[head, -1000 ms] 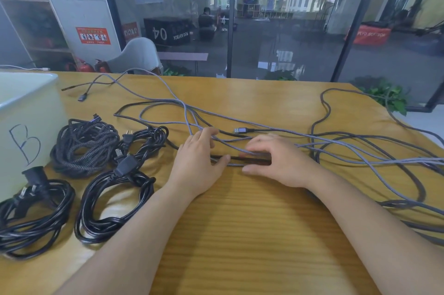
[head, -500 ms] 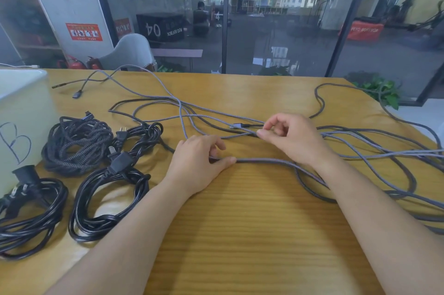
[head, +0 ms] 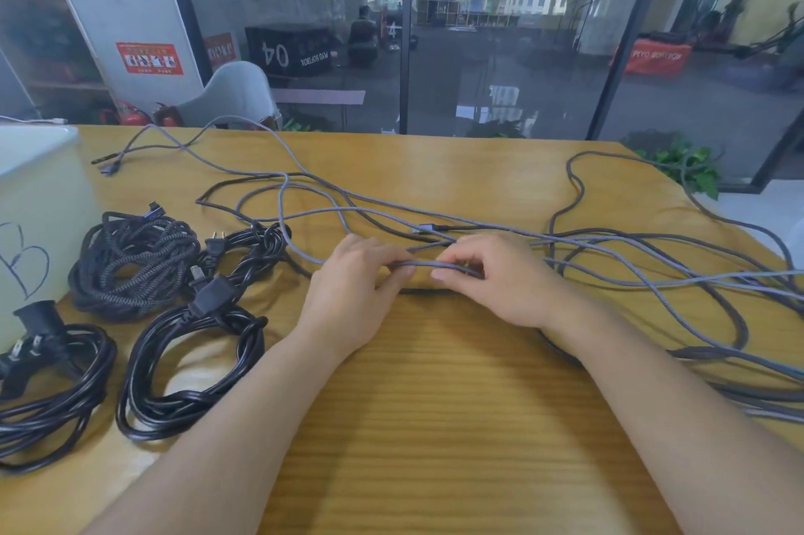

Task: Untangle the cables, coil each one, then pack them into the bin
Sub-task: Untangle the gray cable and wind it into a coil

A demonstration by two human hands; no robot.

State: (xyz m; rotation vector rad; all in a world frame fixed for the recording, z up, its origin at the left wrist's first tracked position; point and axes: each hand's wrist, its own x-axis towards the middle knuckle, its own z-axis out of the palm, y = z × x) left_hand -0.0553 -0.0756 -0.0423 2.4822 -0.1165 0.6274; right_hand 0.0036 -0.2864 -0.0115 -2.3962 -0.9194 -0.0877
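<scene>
Right of the white bin [head: 39, 203], on the wooden table [head: 435, 425], both hands meet over one grey braided cable [head: 420, 263]. The left hand [head: 352, 295] pinches it between thumb and curled fingers; the right hand [head: 500, 286] pinches the same strand just beside. More grey cables [head: 652, 273] sprawl farther right of the bin. Three coiled black cables [head: 130, 264] lie beside the bin.

Four coiled cables left of the left hand [head: 352, 295]: three smooth black [head: 191, 364], [head: 48, 386], [head: 248, 247], one braided [head: 130, 260]. One white bin [head: 39, 203] beyond those. Two hands: other one, right hand [head: 500, 286]. Loose grey cables [head: 609, 273] uncountable, too tangled. One tabletop [head: 435, 425].
</scene>
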